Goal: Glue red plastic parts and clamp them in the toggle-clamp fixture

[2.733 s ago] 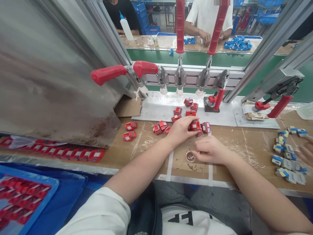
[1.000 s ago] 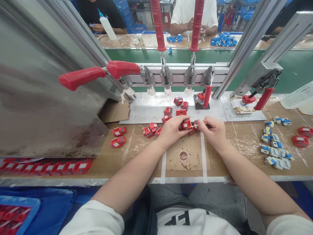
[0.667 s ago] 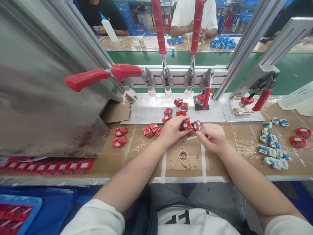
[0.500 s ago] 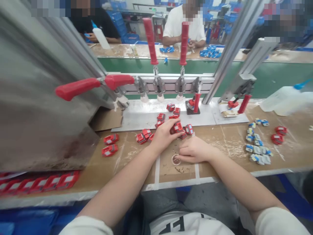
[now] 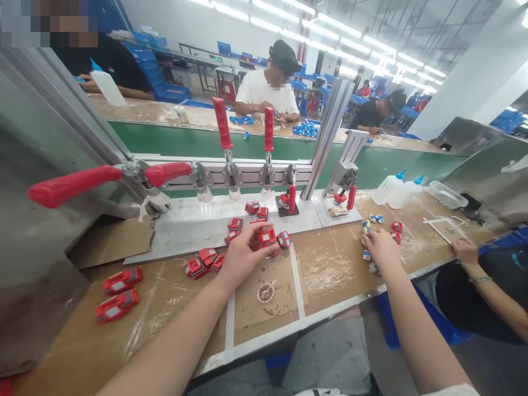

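My left hand point(image 5: 241, 253) is closed on a red-and-grey plastic piece point(image 5: 267, 236), shaped somewhat like a toy vehicle, held above the bench between thumb and fingers. Around it lie more such red pieces point(image 5: 235, 224), with another group point(image 5: 202, 262) to the left of the hand. A small round cup point(image 5: 259, 293) with a thin stick in it stands in front, below the left hand. Over on the right, my right hand point(image 5: 384, 250) reaches down among small blue, white and yellow pieces point(image 5: 367, 255). Its fingers are bent, their tips partly hidden; a grip cannot be made out.
Red-handled toggle clamps point(image 5: 223, 124) line the metal frame behind the pieces. Two red pieces point(image 5: 117, 305) lie at the left, two more point(image 5: 396, 226) beyond my right hand. Squeeze bottles point(image 5: 388, 188) stand at the back right. A co-worker's hand point(image 5: 465, 250) rests at the right.
My right hand has left the small cup and moved right to the blue-and-white pieces. The left hand still holds the red piece. The view has turned right and up.
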The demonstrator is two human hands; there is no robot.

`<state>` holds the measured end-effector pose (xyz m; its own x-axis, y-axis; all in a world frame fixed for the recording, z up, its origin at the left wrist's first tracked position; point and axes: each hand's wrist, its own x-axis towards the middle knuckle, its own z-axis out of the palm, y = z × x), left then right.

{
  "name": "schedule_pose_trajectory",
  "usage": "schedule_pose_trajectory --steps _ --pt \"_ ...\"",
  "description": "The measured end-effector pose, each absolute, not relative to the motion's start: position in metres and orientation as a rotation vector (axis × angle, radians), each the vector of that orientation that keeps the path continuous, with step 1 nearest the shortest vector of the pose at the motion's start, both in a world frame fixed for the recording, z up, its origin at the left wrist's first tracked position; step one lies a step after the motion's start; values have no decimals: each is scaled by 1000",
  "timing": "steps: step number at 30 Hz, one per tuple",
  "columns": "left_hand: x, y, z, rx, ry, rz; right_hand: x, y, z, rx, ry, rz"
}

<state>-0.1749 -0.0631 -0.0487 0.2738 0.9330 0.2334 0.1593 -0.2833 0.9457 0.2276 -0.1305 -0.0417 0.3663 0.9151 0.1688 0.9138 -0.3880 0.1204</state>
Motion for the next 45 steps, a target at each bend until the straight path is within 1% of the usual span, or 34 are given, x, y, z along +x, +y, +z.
schedule_pose_trajectory --steps 5,8,10,11,12,14,16,17,19,21,24,32,38,42,44,45 --pt "-174 -61 -52 1501 936 1128 231 -138 -53 2479 1908 285" --pt "-175 -59 -56 1422 867 1145 229 -135 -51 2541 2021 111" --pt "-175 -59 -58 1408 843 1148 225 -130 -49 2703 2132 -81" --pt "-176 -59 -59 1414 837 1149 220 -127 -48 2819 2206 -248" --pt "-176 -59 -60 1426 831 1150 211 -124 -47 2932 2286 -491" --pt "-176 -61 -61 1461 815 1142 185 -119 -46 3034 2399 -1195" --pt "-177 -62 -62 1518 804 1143 150 -117 -44 2902 2391 -1922" --pt "-177 -63 -62 1556 804 1150 131 -117 -42 2791 2363 -2189" --pt "-178 -64 -62 1637 815 1175 96 -118 -38 2573 2314 -2523" --pt "-178 -65 -61 1694 837 1200 68 -120 -33 2395 2322 -2667" --pt "-179 -67 -58 1729 864 1213 41 -121 -24 2321 2437 -2619" --pt "-179 -68 -56 1878 876 1246 17 -116 -17 2590 2695 -2080" --pt "-178 -67 -60 2051 880 1312 14 -117 -25 2632 2815 -1814" --pt "-180 -69 -58 2253 929 1366 10 -114 -38 2581 3018 -1607" --pt "-179 -71 -53 2395 966 1333 9 -112 -45 2567 3045 -1603" --pt "-178 -71 -49 2480 986 1292 9 -111 -48 2569 3015 -1662"
